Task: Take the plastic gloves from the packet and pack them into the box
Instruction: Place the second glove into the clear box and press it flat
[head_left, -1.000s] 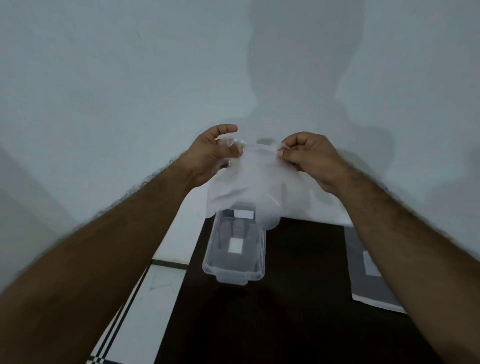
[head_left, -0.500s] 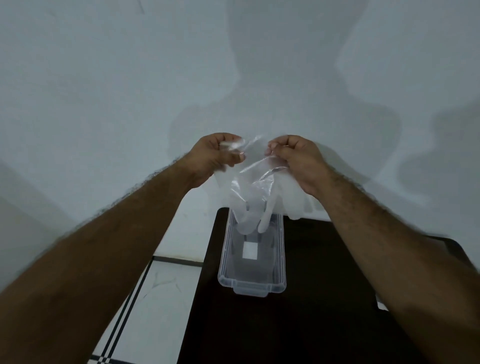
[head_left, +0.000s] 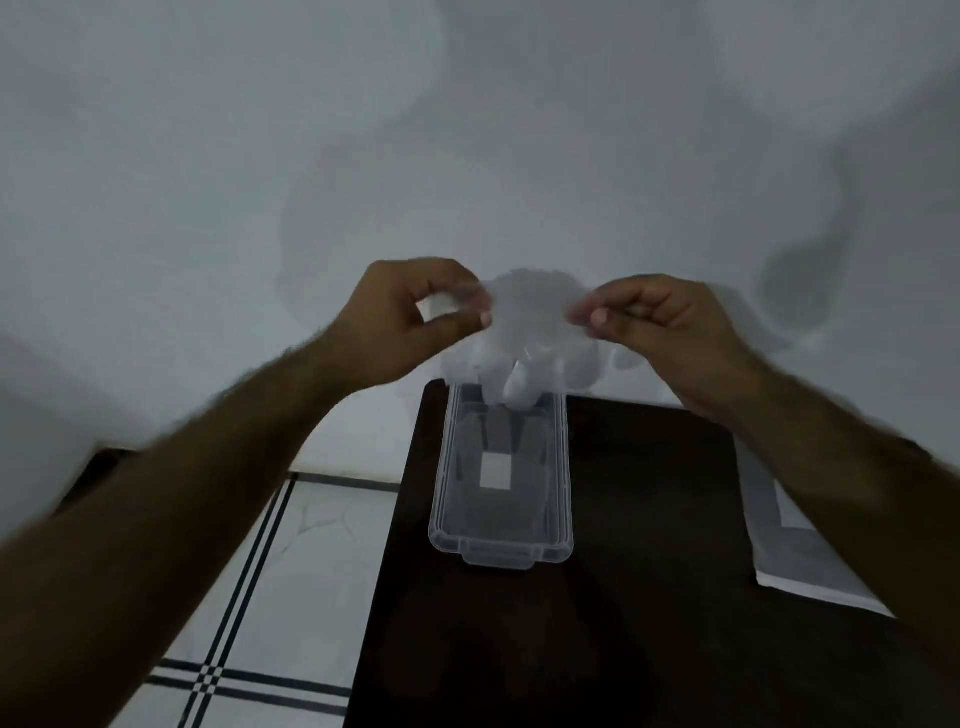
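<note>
Pinching a thin, translucent plastic glove by its upper edge, the left hand and right hand each close thumb against forefinger on it, holding it in the air above the far end of the clear box. The glove hangs crumpled, its limp fingers drooping toward the box's far rim; whether they touch it cannot be told. It looks almost weightless, floppy and slick, likely to cling to skin or drift on a draught, so the cuff edge is probably the surest place to hold, with a gentle press needed to settle it inside. The box is a rigid, see-through rectangular tub with rounded corners and a small lip at the near end, standing open on the dark, smooth tabletop. A flat grey-and-white packet lies to the right, partly hidden by the right forearm.
</note>
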